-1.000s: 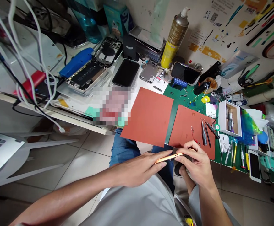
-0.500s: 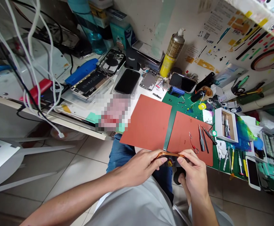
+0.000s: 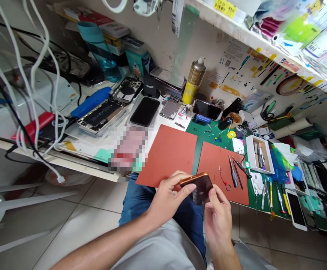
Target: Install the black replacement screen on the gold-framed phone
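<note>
Between my two hands, above my lap at the bench's front edge, is an orange-framed smartphone (image 3: 201, 186) with a dark, glossy face toward me. My left hand (image 3: 170, 195) grips its left end, thumb on the dark face and fingers behind. At the lower right corner, my right hand (image 3: 218, 210) pinches the phone with thumb and fingers. Just beyond the phone lie a left reddish-brown mat (image 3: 167, 153) and a right one (image 3: 208, 161). On the right mat rest a dark screwdriver-like tool (image 3: 232, 172) and a red-ringed wire tool (image 3: 224, 183).
Left of the mats sit an opened phone (image 3: 100, 114), a black-screened phone (image 3: 144, 111) and a blue pry tool (image 3: 92, 101). A yellow spray can (image 3: 192, 82) stands behind. White cables (image 3: 36, 75) hang at left. A white box (image 3: 260, 153) and a white phone (image 3: 296, 210) are at right.
The phone has tilted from nearly edge-on, so its dark face now shows. My right hand has shifted down toward its lower corner. The head view has tipped up, showing more of the shelf.
</note>
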A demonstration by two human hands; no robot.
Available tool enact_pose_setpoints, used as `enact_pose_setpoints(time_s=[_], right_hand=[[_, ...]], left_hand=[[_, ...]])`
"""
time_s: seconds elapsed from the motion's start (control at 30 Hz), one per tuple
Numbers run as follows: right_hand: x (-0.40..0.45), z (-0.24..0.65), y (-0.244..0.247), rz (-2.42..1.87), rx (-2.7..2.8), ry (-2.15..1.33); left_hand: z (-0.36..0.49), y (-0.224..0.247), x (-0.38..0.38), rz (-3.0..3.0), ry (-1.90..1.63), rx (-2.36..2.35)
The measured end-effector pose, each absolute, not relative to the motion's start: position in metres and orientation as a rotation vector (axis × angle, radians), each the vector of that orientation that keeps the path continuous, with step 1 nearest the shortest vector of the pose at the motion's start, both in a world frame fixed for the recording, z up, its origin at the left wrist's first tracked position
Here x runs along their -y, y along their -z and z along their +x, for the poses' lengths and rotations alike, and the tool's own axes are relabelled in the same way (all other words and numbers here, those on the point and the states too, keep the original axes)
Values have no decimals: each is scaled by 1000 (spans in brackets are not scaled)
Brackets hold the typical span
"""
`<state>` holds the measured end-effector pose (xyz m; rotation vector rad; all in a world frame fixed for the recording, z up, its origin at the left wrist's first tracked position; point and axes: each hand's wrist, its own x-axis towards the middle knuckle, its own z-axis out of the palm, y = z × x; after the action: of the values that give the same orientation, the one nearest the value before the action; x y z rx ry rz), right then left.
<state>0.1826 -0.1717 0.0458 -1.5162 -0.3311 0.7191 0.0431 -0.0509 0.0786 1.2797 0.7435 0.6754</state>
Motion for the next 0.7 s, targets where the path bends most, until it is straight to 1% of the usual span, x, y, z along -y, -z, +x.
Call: enact_pose_setpoints(time_s=[0.13, 0.27, 0.43, 0.57, 0.7], right_hand=[[165, 178, -45, -1520, 316, -781], [159, 180, -48, -1548, 469, -872], [120, 189, -54, -1621, 897, -652], [83, 202, -55, -1564, 996, -575], [65, 212, -58, -1520, 1013, -506]], left_hand=[[54, -69, 46, 1178, -736, -777], [62, -57, 27, 1192, -774, -754], [64, -58, -23, 1327, -725, -634], [63, -65, -58, 1467, -720, -555], [64, -58, -64, 1575, -759, -511]])
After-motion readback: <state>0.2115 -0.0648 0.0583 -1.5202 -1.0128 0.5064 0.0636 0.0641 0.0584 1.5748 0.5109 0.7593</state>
